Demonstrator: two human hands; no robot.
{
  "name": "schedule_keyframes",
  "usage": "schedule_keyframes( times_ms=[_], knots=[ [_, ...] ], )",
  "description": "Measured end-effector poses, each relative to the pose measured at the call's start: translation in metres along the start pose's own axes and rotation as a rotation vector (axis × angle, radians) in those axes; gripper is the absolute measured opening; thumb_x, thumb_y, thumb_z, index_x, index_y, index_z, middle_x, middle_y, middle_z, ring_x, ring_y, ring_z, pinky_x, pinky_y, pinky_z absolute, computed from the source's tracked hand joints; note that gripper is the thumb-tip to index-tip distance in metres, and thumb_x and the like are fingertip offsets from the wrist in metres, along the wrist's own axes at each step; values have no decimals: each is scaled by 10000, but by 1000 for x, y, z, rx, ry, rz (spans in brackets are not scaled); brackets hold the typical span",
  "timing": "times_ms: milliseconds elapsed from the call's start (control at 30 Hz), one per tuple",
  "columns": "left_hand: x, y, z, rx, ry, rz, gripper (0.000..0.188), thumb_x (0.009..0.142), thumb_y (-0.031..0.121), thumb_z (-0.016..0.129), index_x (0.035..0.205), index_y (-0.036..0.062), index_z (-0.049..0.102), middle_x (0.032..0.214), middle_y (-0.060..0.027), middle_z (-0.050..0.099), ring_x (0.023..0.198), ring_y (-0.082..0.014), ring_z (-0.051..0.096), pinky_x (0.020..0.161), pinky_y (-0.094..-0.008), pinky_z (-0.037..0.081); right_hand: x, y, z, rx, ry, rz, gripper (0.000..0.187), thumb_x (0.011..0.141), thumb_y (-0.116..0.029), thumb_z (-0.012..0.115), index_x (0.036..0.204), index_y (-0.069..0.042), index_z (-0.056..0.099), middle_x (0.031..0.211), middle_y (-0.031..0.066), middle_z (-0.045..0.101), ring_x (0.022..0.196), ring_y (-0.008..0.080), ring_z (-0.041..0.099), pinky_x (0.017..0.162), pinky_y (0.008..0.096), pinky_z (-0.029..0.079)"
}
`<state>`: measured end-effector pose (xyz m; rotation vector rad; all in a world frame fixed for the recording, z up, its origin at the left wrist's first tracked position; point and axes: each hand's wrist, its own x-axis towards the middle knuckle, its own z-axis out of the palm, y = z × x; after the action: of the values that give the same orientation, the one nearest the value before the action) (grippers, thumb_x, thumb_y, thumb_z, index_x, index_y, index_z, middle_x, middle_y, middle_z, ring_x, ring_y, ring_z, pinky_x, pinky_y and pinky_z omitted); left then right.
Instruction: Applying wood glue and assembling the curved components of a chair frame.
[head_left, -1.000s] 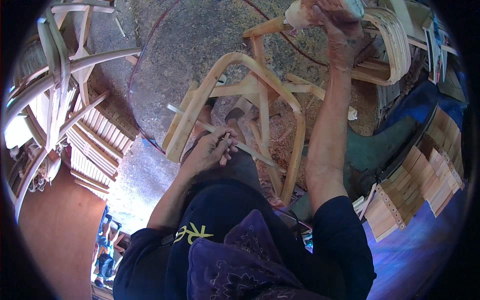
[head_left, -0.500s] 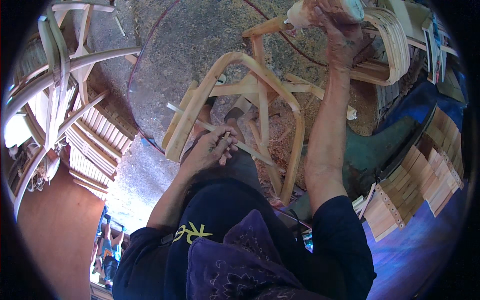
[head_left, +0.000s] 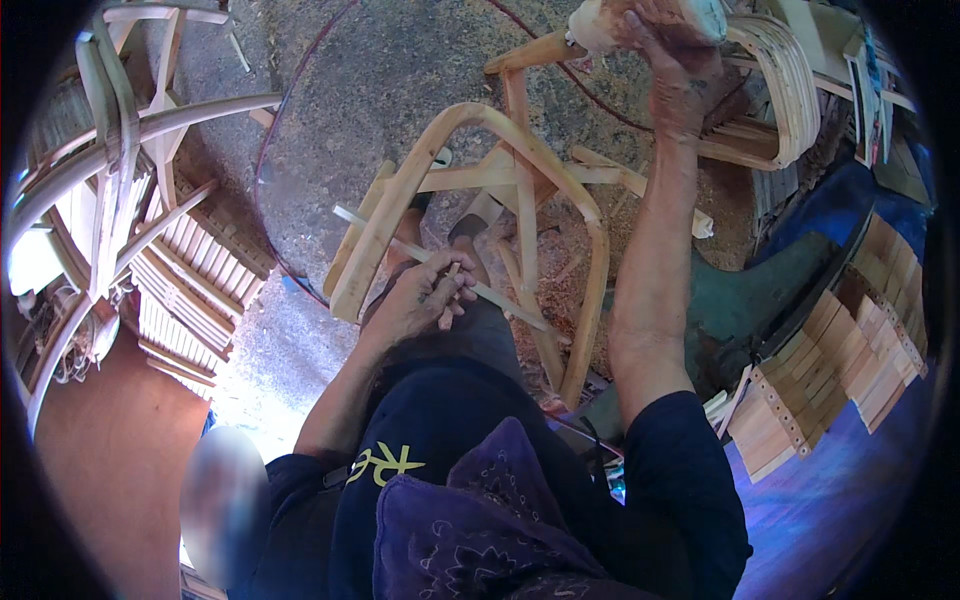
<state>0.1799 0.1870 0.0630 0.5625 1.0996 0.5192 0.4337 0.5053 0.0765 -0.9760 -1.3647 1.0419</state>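
Note:
My right hand is closed around a pale, stained squeeze bottle tipped on its side. The bottle's narrow nozzle is at the end of a wooden rail on a bent-wood chair frame. My left hand is closed in front of my lap, with a short wooden peg showing between its fingers. Under that hand a thin pale wooden strip runs slantwise across the frame; whether the fingers also grip it is unclear. The chair frame stands between my legs.
Bent wooden frames are stacked at the far right. Joined slat panels lie at the right by a dark green piece. More curved chair parts crowd the left. A thin red hose crosses the concrete floor, with wood shavings below the frame.
My right hand and the bottle have shifted very slightly left. My left hand and the chair frame stay in place.

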Motion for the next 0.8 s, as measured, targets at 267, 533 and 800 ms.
schedule_keyframes(
  times_ms=[267,533,800],
  knots=[
    [-1,3,-1,45,-4,10,227,1036,104,436,1233,24,516,943,-90,648,664,-94,621,507,-201,516,-10,0,10,25,0,4,467,776,70,762,1213,-12,620,1178,84,662,1037,172,652,931,328,538],
    [1,-2,-2,28,-16,25,229,1035,113,443,1236,27,513,942,-89,649,669,-89,623,503,-196,517,-6,-1,-13,-1,57,8,448,779,92,743,1199,-10,626,1158,91,672,1044,179,656,920,340,548],
    [2,-3,-2,-25,-13,-4,225,1036,112,448,1229,21,519,920,-89,649,631,-90,617,534,-209,520,-7,-8,-12,-23,64,30,448,778,91,744,1198,-11,627,1149,91,675,1038,179,659,918,340,549]
  ],
)
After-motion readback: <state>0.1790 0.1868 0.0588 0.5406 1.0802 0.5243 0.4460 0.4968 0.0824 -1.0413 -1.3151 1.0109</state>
